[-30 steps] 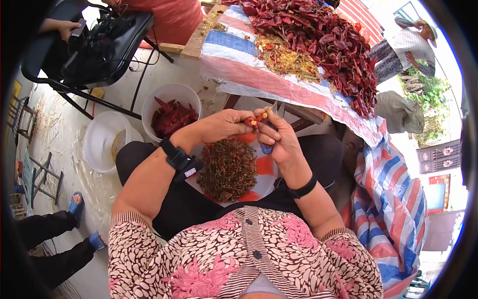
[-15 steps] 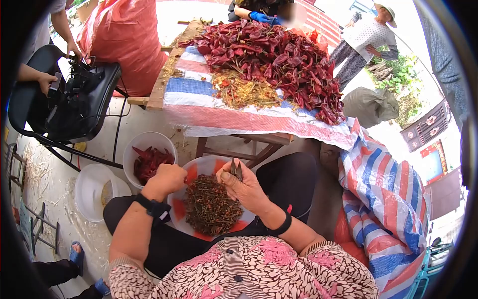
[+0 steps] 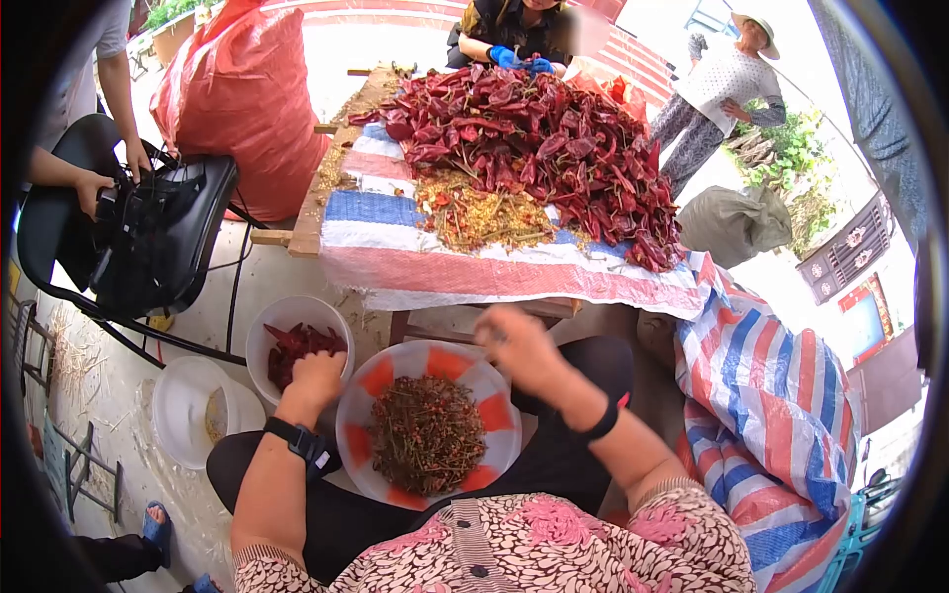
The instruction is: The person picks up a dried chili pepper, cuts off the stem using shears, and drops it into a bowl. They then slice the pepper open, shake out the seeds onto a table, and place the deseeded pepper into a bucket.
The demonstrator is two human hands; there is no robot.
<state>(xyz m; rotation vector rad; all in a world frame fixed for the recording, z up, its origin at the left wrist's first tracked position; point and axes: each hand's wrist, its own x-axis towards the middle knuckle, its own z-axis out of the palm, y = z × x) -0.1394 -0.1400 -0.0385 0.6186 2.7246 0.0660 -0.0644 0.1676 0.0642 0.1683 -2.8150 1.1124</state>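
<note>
**Left hand (image 3: 318, 379) reaches into a bucket (image 3: 259, 346) of dried red peppers (image 3: 295, 342)**

The left hand is at the near right side of the whitish bucket, its fingers bent down by the peppers inside; whether they grasp one cannot be told. The right hand (image 3: 522, 348) is raised near the upper right rim of a red-and-white basin (image 3: 501, 413), blurred, its fingers curled; whether they hold anything is unclear.

The basin stands just right of the bucket, in front of the seated wearer, with a heap of brownish stems (image 3: 428, 435) in its middle. A pale tub (image 3: 180, 410) sits to the left, nearer the wearer than the bucket.

Beyond the basin, a wooden desk (image 3: 314, 225) is covered by a striped sheet (image 3: 425, 275). It carries a large heap of dark red peppers (image 3: 539, 148), with yellowish seeds and scraps (image 3: 484, 215) along its near side. At the far side, a co-worker's blue-gloved hands (image 3: 506, 56) are by the heap. To the left, another person's hands (image 3: 91, 191) are at dark gear on a black chair (image 3: 49, 232), beside a big red sack (image 3: 242, 114).
</note>
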